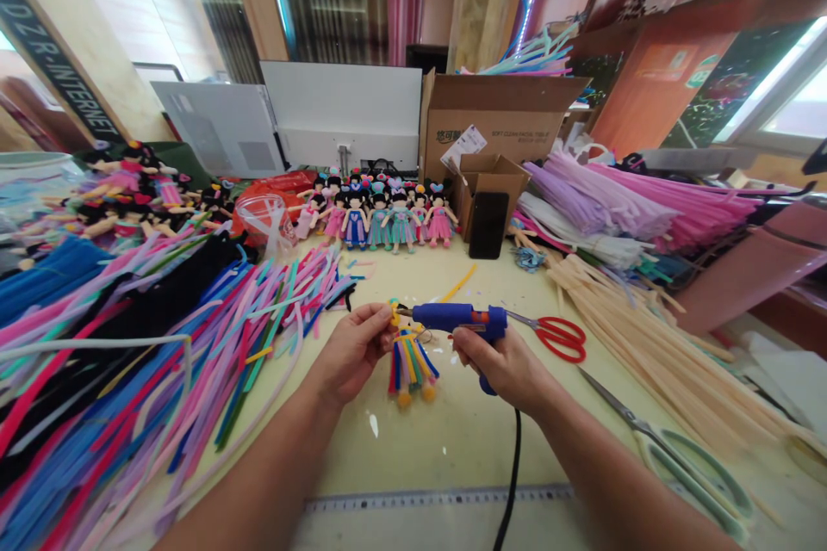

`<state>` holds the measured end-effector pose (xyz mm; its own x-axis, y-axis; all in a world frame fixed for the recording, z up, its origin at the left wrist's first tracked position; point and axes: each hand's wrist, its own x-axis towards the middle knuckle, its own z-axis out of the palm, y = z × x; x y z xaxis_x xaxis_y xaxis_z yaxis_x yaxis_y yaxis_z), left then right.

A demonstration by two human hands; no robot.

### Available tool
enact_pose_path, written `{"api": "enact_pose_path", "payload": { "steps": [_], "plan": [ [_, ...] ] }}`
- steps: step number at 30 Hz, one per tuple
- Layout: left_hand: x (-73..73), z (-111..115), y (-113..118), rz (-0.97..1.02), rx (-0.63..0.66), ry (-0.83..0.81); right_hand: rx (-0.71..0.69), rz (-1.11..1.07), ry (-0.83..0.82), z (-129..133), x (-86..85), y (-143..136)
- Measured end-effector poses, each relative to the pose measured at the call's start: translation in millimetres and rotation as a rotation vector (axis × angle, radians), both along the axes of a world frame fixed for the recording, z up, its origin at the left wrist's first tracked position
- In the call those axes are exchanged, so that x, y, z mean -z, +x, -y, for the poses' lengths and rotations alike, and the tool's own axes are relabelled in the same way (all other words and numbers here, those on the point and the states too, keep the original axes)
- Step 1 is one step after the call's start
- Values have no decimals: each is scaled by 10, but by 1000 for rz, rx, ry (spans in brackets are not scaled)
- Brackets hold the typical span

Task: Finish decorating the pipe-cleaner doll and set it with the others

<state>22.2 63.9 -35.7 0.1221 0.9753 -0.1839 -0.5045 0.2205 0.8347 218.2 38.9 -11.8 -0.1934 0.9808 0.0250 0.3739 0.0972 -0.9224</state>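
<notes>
My right hand (497,357) grips a blue hot glue gun (445,318), its nozzle pointing left and its black cord (513,473) hanging toward me. My left hand (360,346) is closed in a pinch on a small yellow fuzzy piece (394,308), right by the nozzle tip. Just below is a small doll body (412,362) with a skirt of blue, yellow, green and purple pipe cleaner strips and round orange-yellow feet. Whether the yellow piece is joined to that body I cannot tell.
Loose coloured pipe cleaners (258,310) cover the left. Finished dolls (388,215) stand at the back beside a black phone (488,225). Red-handled scissors (561,337), green-handled scissors (685,456) and beige pipe cleaners (646,344) lie right. A ruler (439,498) lies along the front.
</notes>
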Motion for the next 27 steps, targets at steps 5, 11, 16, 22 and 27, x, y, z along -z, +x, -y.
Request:
{"api": "enact_pose_path", "payload": {
  "steps": [5, 11, 16, 22, 27],
  "plan": [
    [-28, -14, -15, -10, -20, 1, -2, 61, 9, -40, -27, 124],
    [-52, -62, -60, -39, -92, 16, 219, 265, 34, -285, 203, 299],
    [-86, -79, -90, -56, -77, 24, 75, 424, 37, -261, 273, 529],
    [-145, -16, -53, -49, -17, 44, 126, 990, 97, -302, 142, 1023],
    [-140, 34, -41, -31, 66, 72, 204, 1175, 65, -495, 266, 1052]
  ]
}}
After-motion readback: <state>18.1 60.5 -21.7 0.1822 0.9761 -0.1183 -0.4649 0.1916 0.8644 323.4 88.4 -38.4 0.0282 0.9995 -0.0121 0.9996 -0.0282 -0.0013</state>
